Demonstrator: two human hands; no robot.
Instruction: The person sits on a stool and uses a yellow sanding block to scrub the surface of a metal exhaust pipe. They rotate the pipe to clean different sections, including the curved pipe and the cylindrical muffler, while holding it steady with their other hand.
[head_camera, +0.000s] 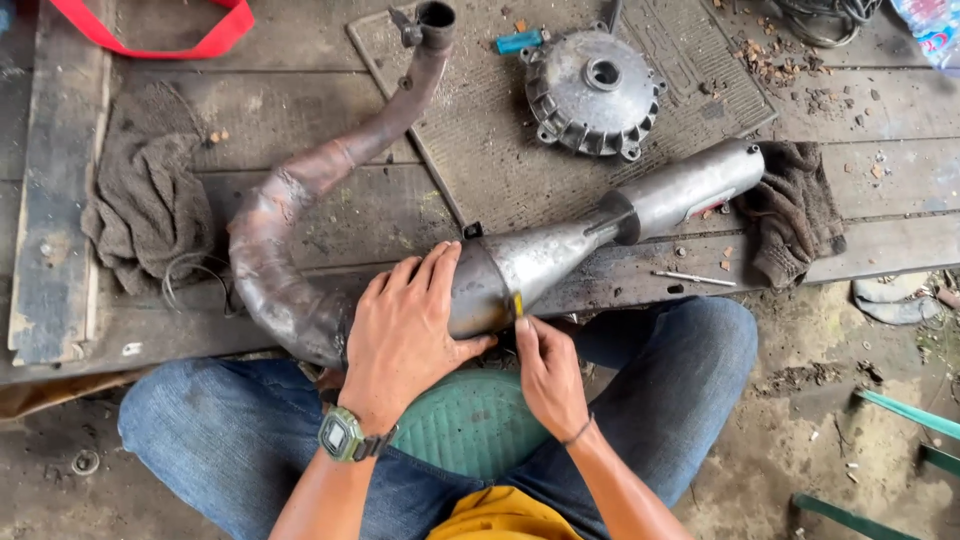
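Nearest the camera are the person's knees in blue jeans, a green round stool seat (470, 425) between them. The left hand (405, 335), with a green wristwatch (345, 436), lies spread flat over the fat middle of a motorcycle exhaust pipe (520, 265). The right hand (548, 372) pinches a small yellow tool (518, 303) against the pipe's seam, fingers narrow around it. The pipe lies across a worn wooden tabletop (300, 110): a rusty, scorched, curved header bending up to the far side, a dull grey cone, then a slim silver silencer (690, 188) resting on a brown rag (800, 215). A ribbed rubber mat (480, 150) carries a finned cast-metal hub cover (592, 92) and a blue lighter (518, 41). Another grey rag (150, 195) lies left, a red strap (150, 30) beyond it, and a thin metal rod (693, 277) near the silencer.
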